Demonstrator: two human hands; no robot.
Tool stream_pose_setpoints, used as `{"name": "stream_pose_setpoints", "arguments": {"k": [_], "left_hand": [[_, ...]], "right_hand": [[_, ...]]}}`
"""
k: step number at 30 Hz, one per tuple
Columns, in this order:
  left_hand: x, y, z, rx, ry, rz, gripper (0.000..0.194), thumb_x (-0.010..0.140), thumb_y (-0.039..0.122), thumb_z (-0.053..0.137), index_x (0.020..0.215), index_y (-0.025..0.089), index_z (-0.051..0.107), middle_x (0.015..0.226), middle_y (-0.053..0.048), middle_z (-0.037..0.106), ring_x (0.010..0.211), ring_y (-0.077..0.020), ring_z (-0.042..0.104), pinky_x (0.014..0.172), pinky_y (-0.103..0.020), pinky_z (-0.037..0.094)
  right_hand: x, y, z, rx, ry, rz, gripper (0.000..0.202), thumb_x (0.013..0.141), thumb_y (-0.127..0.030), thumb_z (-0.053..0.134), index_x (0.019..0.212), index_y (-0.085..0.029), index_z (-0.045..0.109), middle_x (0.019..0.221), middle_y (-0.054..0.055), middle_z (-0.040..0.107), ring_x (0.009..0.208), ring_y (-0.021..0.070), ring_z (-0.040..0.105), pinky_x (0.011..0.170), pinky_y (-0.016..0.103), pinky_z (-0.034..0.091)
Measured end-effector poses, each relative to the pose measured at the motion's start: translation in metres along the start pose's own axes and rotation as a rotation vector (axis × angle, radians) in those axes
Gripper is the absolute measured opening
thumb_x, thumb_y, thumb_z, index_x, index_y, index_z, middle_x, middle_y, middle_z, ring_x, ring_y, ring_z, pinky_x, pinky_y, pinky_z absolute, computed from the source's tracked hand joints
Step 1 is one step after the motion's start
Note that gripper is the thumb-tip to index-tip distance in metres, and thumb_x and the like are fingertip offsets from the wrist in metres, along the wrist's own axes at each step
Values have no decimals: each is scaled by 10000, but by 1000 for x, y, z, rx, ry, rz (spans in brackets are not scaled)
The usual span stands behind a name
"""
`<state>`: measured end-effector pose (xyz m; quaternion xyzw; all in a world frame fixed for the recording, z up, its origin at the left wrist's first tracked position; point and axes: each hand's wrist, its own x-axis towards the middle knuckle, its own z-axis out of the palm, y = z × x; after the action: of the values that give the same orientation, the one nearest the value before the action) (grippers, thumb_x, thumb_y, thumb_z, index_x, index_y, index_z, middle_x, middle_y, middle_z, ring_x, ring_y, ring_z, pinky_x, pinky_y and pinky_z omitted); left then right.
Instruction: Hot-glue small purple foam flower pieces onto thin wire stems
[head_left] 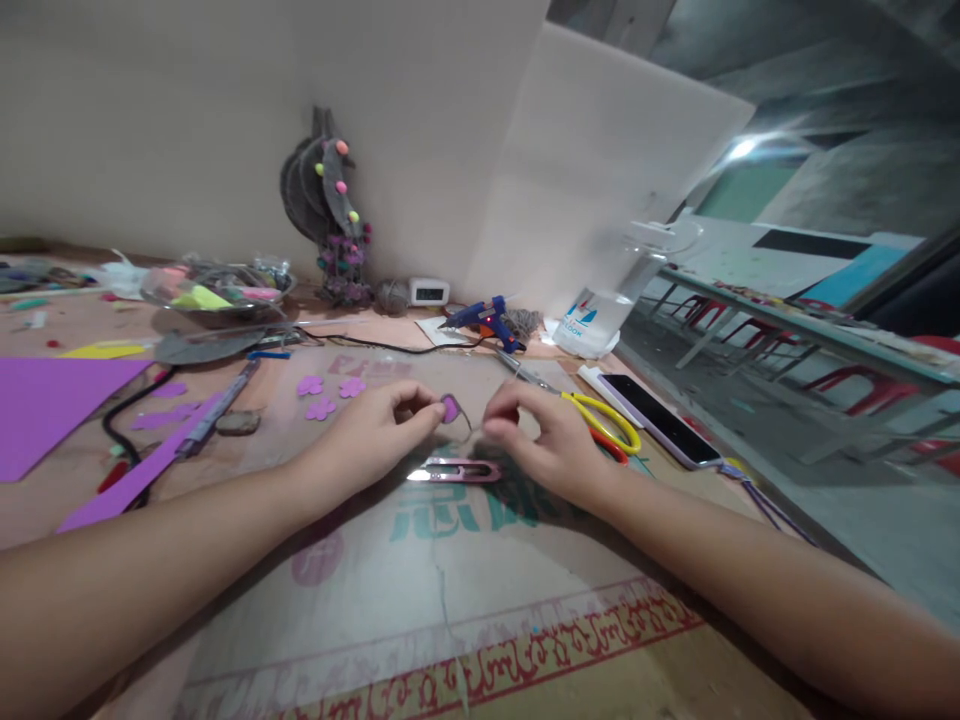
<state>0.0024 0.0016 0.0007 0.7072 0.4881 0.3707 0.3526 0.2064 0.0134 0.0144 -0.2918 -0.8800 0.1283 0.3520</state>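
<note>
My left hand (397,420) pinches a small purple foam piece (450,408) between thumb and forefinger. A thin strand of grey yarn (466,418) loops around the piece and trails toward my right hand (544,435). The thumb and fingers of that hand are closed by the strand's end, which their tips partly hide. Just below both hands, a pink utility knife (457,470) lies on the printed cardboard (360,580). Several purple foam flowers (321,408) rest beyond my left wrist.
Yellow-handled scissors (607,420) and a phone (660,420) lie at right. Behind stand a blue glue gun (480,315), a clear bottle (600,315) and a grey hanging ornament (322,190). Purple foam sheet (60,405), a pen (217,410) and a filled bowl (217,312) are at left.
</note>
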Motion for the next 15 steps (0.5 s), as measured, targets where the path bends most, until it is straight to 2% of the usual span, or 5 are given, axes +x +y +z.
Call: {"name": "stream_pose_setpoints", "arguments": {"k": [3,5,7,11,15], "left_hand": [[2,0,-1,-4,29,-1,232,828,369,495,802,176,620,760,2,629,729,-162,558,650,-273,391],[3,-1,-1,-19,32,0,219,830,355,491,806,175,614,768,3,626,737,-160,554,660,-274,390],[4,-3,-1,-29,27,6,216,829,355,489,800,176,607,755,5,618,727,-160,550,654,-275,388],[5,-5,-1,-41,29,0,222,827,367,488,790,179,600,727,3,607,706,-164,543,633,-277,381],[5,-6,-2,-45,34,-20,217,832,357,481,782,182,599,741,1,610,726,-166,546,649,-275,382]], "right_hand": [[-2,-13,1,-141,-310,-215,294,847,-420,575,949,-147,606,899,81,629,832,175,567,750,314,460],[-2,-18,4,-214,-394,-257,365,858,-431,552,1061,-131,598,1028,116,620,933,193,565,806,328,466],[-1,-19,7,-285,-415,-258,318,915,-341,481,1125,-127,584,1051,119,617,949,184,564,814,322,472],[-2,-14,10,-441,-430,-312,290,939,-185,369,1111,-112,592,920,101,627,807,170,559,708,307,481],[-5,-12,9,-368,-270,-252,227,888,-118,394,998,-126,593,832,67,634,745,148,558,678,275,474]]}}
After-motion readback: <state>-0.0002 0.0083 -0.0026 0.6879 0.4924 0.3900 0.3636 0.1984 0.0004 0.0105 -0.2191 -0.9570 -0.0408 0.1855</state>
